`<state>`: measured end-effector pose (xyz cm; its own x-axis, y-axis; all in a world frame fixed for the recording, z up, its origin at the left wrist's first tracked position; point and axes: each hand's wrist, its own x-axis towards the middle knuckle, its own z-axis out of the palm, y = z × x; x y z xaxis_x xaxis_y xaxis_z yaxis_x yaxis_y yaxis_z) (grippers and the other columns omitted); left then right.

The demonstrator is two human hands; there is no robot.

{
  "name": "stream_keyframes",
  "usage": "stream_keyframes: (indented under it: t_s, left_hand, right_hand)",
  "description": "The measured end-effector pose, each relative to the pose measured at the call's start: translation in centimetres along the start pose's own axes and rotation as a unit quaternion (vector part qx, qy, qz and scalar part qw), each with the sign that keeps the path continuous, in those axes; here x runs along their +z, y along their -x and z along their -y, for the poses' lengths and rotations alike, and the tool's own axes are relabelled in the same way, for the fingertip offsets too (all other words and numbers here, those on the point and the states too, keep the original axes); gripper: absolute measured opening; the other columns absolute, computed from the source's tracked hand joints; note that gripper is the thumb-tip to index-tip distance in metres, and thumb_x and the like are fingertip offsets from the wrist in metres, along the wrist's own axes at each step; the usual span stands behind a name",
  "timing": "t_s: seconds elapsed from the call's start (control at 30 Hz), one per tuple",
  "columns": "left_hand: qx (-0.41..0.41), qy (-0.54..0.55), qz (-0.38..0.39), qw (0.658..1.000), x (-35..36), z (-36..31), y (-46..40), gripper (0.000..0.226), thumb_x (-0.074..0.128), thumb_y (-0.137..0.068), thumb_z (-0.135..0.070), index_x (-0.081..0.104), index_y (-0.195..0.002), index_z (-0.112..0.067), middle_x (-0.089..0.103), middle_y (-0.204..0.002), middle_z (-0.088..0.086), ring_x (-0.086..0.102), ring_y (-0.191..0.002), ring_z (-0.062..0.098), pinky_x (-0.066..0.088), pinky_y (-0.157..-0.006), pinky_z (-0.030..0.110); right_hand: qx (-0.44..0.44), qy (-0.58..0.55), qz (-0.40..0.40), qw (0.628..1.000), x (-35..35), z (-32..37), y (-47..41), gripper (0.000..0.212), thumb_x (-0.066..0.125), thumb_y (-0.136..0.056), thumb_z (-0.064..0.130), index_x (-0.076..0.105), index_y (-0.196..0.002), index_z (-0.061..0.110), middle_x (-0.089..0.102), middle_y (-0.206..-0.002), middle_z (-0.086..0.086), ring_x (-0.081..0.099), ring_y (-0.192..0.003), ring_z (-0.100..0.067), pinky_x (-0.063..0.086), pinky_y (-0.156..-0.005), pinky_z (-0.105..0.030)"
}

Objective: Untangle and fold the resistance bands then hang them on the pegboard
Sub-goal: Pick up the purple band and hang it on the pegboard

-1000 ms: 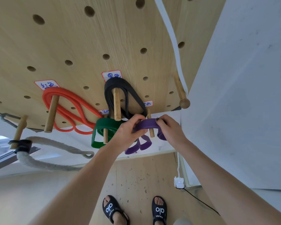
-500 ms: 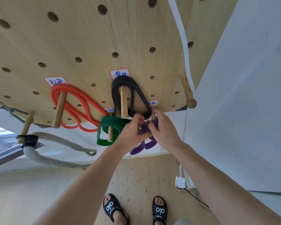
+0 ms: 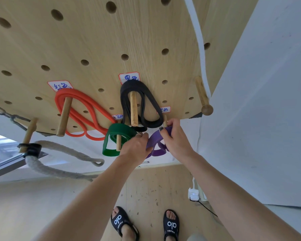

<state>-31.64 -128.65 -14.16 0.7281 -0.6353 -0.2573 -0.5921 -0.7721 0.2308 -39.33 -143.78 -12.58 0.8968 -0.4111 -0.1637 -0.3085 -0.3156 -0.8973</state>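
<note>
Between both hands [image 3: 137, 146] [image 3: 176, 140]; purple band [image 3: 154, 140], gripped.

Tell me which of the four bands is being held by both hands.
The purple band: left hand and right hand grip it; orange, black and green hang untouched.

"alo" on both sandals [image 3: 120, 221]

Four bands on pegboard [image 3: 94, 40] pegs: leftmost band [image 3: 80, 108], then low band [image 3: 118, 136], high band [image 3: 142, 101]; rightmost band [image 3: 155, 139] between my left hand [image 3: 137, 148] and right hand [image 3: 176, 140]. Rope [image 3: 59, 164] far left.
</note>
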Motion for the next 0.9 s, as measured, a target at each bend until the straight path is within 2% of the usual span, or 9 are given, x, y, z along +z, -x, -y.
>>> stream_keyframes:
  t_s: [0.13, 0.2, 0.3, 0.43, 0.63, 0.67, 0.73, 0.8, 0.9]
  left_hand:
    - [0.005, -0.019, 0.015, 1.000, 0.3, -0.5, -0.8, 0.028, 0.053, -0.103, -0.040, 0.052, -0.118, -0.016, 0.062, -0.105, 0.004, 0.065, -0.099, 0.025, 0.057, -0.082, 0.037]
    - [0.007, -0.008, 0.026, 1.000, 0.6, -0.8, -1.0, 0.029, 0.049, -0.105, -0.039, 0.051, -0.121, -0.015, 0.065, -0.105, 0.005, 0.066, -0.098, 0.027, 0.058, -0.083, 0.040]
    - [-0.005, 0.039, 0.055, 0.998, 1.2, -1.3, -1.0, 0.031, 0.044, -0.107, -0.039, 0.045, -0.128, -0.015, 0.068, -0.105, 0.012, 0.068, -0.094, 0.031, 0.057, -0.081, 0.043]
    - [-0.012, 0.137, 0.101, 0.985, 1.8, -2.2, -0.8, 0.031, 0.046, -0.107, -0.035, 0.038, -0.128, -0.013, 0.068, -0.105, 0.016, 0.067, -0.087, 0.029, 0.055, -0.079, 0.044]
    - [-0.115, 0.347, 0.151, 0.918, 1.8, -3.0, -1.8, 0.036, 0.052, -0.103, -0.028, 0.036, -0.132, -0.014, 0.070, -0.112, 0.016, 0.065, -0.109, 0.036, 0.051, -0.095, 0.047]
    - [-0.129, 0.378, 0.153, 0.904, 1.9, -3.0, -2.0, 0.036, 0.055, -0.100, -0.023, 0.037, -0.130, -0.013, 0.070, -0.110, 0.016, 0.064, -0.112, 0.037, 0.050, -0.098, 0.049]
    - [-0.155, 0.430, 0.155, 0.876, 2.0, -3.2, -2.2, 0.036, 0.058, -0.097, -0.018, 0.038, -0.128, -0.014, 0.069, -0.104, 0.010, 0.063, -0.117, 0.035, 0.048, -0.104, 0.050]
    - [-0.171, 0.489, 0.165, 0.839, 2.0, -3.8, -2.4, 0.040, 0.058, -0.098, -0.016, 0.037, -0.131, -0.015, 0.066, -0.107, 0.008, 0.065, -0.117, 0.029, 0.048, -0.108, 0.047]
    - [-0.181, 0.550, 0.162, 0.799, 2.0, -4.6, -2.7, 0.043, 0.059, -0.097, -0.012, 0.039, -0.136, -0.013, 0.067, -0.118, 0.018, 0.067, -0.117, 0.030, 0.054, -0.105, 0.043]
  right_hand:
    - [0.005, -0.008, 0.003, 1.000, 0.1, -0.1, 0.0, 0.016, 0.050, -0.089, 0.043, 0.035, -0.092, 0.048, 0.062, -0.095, -0.007, 0.069, -0.080, -0.036, 0.048, -0.058, -0.032]
    - [0.012, -0.015, 0.000, 1.000, 0.1, 0.0, 0.0, 0.018, 0.053, -0.092, 0.039, 0.036, -0.097, 0.043, 0.060, -0.097, -0.003, 0.068, -0.084, -0.033, 0.052, -0.060, -0.035]
    - [0.003, 0.008, -0.017, 1.000, 0.2, -0.2, 0.0, 0.020, 0.057, -0.099, 0.029, 0.039, -0.108, 0.026, 0.059, -0.101, -0.001, 0.064, -0.091, -0.024, 0.059, -0.078, -0.046]
    - [0.000, 0.024, -0.026, 0.999, 0.1, 0.1, -0.2, 0.019, 0.058, -0.101, 0.024, 0.042, -0.111, 0.019, 0.058, -0.100, -0.001, 0.062, -0.089, -0.020, 0.058, -0.080, -0.042]
    - [-0.003, 0.026, -0.035, 0.999, 0.1, 0.0, -0.1, 0.018, 0.058, -0.101, 0.021, 0.042, -0.109, 0.016, 0.056, -0.097, -0.001, 0.058, -0.084, -0.013, 0.050, -0.071, -0.024]
    - [-0.003, 0.027, -0.039, 0.999, 0.2, -0.1, -0.2, 0.019, 0.059, -0.100, 0.021, 0.042, -0.109, 0.016, 0.055, -0.098, -0.001, 0.058, -0.086, -0.014, 0.051, -0.072, -0.024]
    - [-0.001, 0.032, -0.050, 0.998, 0.5, -0.3, -0.3, 0.021, 0.060, -0.099, 0.023, 0.043, -0.109, 0.017, 0.055, -0.100, -0.002, 0.059, -0.089, -0.019, 0.058, -0.075, -0.035]
    - [0.003, 0.029, -0.057, 0.998, 0.7, -0.5, -0.3, 0.021, 0.060, -0.099, 0.025, 0.043, -0.108, 0.018, 0.055, -0.099, -0.003, 0.060, -0.087, -0.020, 0.059, -0.075, -0.043]
    - [0.002, 0.047, -0.064, 0.997, 0.8, -0.5, -0.4, 0.020, 0.059, -0.099, 0.026, 0.043, -0.108, 0.018, 0.055, -0.097, -0.002, 0.059, -0.084, -0.017, 0.058, -0.073, -0.038]
